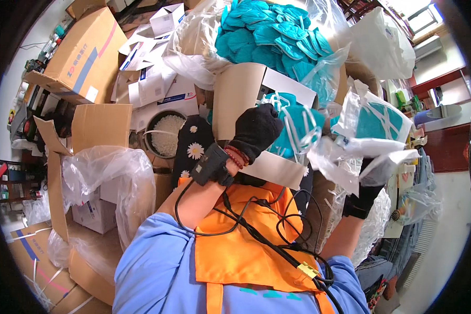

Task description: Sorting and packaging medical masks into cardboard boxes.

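Folded teal masks (pixel 293 125) between two black-gloved hands.
Left hand (pixel 257 129): fingers closed on white straps (pixel 281 100); right hand (pixel 368 194): fingers behind plastic wrapping (pixel 377 146), grip indeterminable. Carton (pixel 91 39), upper left, bears printed lettering.

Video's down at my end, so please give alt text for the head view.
A person's black-gloved left hand appears closed on strapped teal masks, while the gloved right hand is partly hidden by crinkled clear plastic near another teal mask. Beyond lies a heap of loose teal masks; to the left are cardboard boxes and a bucket of white pellets.
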Tool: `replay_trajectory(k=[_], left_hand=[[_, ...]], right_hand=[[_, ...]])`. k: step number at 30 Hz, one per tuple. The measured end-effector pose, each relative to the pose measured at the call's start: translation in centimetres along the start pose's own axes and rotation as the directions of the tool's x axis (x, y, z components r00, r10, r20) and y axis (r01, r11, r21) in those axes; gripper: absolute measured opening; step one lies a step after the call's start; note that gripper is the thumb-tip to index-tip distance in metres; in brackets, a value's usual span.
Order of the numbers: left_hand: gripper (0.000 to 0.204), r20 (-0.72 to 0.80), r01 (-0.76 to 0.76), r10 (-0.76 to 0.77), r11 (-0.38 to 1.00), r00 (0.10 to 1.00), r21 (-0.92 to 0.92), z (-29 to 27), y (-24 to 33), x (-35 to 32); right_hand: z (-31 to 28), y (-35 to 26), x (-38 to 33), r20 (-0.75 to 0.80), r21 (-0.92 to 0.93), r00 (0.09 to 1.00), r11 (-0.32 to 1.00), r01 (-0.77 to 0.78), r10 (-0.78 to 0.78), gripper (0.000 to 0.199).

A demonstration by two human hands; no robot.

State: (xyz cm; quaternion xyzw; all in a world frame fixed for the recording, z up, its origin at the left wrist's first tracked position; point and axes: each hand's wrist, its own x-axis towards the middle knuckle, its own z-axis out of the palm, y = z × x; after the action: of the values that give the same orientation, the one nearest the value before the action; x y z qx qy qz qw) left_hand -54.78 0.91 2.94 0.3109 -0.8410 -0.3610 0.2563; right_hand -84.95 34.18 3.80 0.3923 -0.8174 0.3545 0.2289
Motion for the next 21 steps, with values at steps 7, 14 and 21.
replay_trajectory(k=[7, 14, 21], left_hand=[[0.03, -0.031, -0.197, 0.195, 0.972, 0.98, -0.129, -0.9, 2.7, 0.2], [0.042, -0.397, -0.374, 0.173, 0.774, 0.901, -0.511, -4.2, 8.1, 0.9], [0.026, 0.027, -0.243, 0.285, 0.857, 0.958, -0.455, -2.8, 5.9, 0.0]], right_hand=[[0.9, 1.1, -0.6, -0.062, 0.043, 0.988, 0.99, -0.135, 0.138, 0.043], [1.5, -6.4, -1.6, 0.105, 0.039, 0.981, 0.985, -0.17, 0.165, 0.041], [2.6, -7.7, -2.0, 0.203, 0.046, 0.971, 0.989, -0.137, 0.125, 0.038]])
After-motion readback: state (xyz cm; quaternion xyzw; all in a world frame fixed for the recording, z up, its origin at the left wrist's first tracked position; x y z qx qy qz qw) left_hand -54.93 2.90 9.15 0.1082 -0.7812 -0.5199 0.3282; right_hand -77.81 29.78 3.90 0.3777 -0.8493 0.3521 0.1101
